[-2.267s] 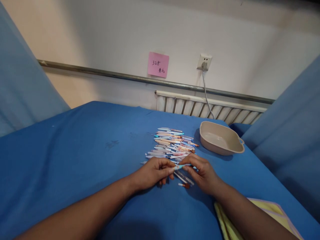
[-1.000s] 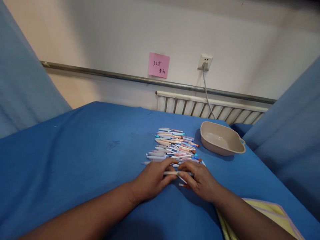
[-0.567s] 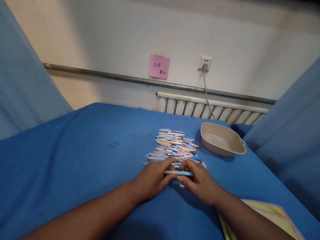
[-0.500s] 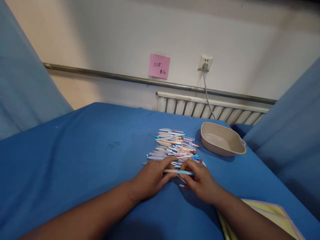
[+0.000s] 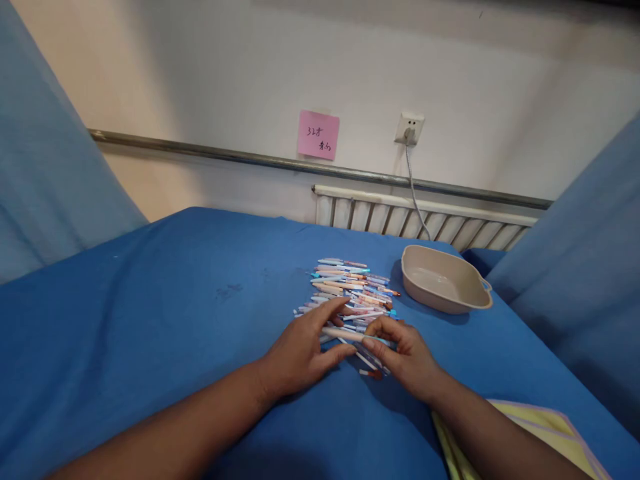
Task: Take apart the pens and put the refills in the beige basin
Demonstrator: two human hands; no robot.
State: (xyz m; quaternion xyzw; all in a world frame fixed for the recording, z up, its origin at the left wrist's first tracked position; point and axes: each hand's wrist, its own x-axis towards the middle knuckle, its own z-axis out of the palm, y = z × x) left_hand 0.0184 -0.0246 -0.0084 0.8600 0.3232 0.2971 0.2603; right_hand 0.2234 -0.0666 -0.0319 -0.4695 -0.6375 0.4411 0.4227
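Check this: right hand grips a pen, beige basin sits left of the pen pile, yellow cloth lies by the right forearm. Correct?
Not quite: the beige basin sits right of the pen pile, per the head view. The right hand does grip a pen, and the yellow cloth lies by the right forearm.

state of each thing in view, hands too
left hand: open, loosely curved
right hand: pinching the held pen
held pen: above the blue cover
pens and parts: laid loose, side by side
basin: upright, open-topped
plug: in the socket
pink note: on the wall
yellow cloth: lying, partly hidden
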